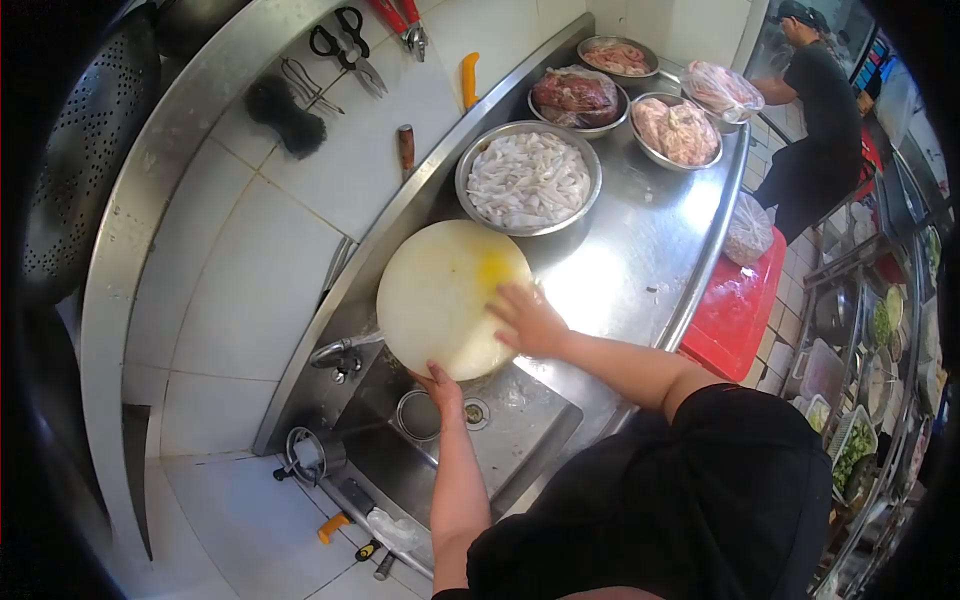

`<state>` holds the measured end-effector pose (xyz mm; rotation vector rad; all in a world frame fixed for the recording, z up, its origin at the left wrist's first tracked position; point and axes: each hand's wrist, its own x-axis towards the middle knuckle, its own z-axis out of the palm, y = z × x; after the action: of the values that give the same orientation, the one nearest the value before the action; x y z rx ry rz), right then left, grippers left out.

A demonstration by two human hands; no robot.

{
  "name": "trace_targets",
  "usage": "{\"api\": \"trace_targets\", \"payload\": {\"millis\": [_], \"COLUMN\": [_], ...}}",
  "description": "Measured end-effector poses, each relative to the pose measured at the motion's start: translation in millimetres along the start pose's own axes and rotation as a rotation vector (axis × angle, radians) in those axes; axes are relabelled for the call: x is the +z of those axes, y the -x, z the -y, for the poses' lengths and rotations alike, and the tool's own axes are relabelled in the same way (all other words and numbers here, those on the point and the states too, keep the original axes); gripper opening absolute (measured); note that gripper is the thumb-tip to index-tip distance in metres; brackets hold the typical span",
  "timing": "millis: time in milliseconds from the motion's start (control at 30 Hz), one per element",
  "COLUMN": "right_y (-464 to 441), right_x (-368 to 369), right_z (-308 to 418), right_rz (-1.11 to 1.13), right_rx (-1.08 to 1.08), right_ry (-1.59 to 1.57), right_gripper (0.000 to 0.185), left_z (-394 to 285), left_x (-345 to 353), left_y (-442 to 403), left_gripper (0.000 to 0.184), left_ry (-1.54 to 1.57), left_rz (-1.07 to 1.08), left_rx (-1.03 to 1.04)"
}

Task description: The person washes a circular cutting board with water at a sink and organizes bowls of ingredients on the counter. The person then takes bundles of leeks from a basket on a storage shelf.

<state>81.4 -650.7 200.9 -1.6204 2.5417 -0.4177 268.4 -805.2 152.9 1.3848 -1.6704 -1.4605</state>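
Observation:
A thick round white cutting board is held over the near end of the metal counter and the sink. Its face carries a bright yellow smear near the upper right. My left hand grips the board's lower edge, thumb on the face and the other fingers partly hidden. My right hand lies against the board's right side with fingers spread, slightly blurred. Just left of the board, the tap points toward its rim. Beyond the board stands a metal bowl of pale sliced strips.
Bowls of raw meat and a bagged dark red piece stand at the counter's far end. Scissors and a brush hang on the wall. A red lid lies right of the counter. A co-worker stands at far right.

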Motion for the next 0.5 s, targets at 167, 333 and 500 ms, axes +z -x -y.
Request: {"api": "trace_targets", "payload": {"millis": [167, 333, 500], "right_y": [16, -10, -18], "right_x": [-15, -21, -1], "right_z": [-44, -54, -33], "right_rz": [0.037, -0.045, -0.034], "right_rx": [0.267, 0.345, 0.397], "right_ry": [0.045, -0.115, -0.351], "right_gripper": [0.063, 0.07, 0.071], "left_z": [-4, -14, -40], "left_x": [1, -27, -31], "left_y": [4, -23, -31], "left_gripper": [0.079, 0.067, 0.073], "left_ry": [0.007, 0.107, 0.24], "left_rz": [-0.032, 0.067, 0.238], "left_rx": [-0.03, -0.057, -0.217]}}
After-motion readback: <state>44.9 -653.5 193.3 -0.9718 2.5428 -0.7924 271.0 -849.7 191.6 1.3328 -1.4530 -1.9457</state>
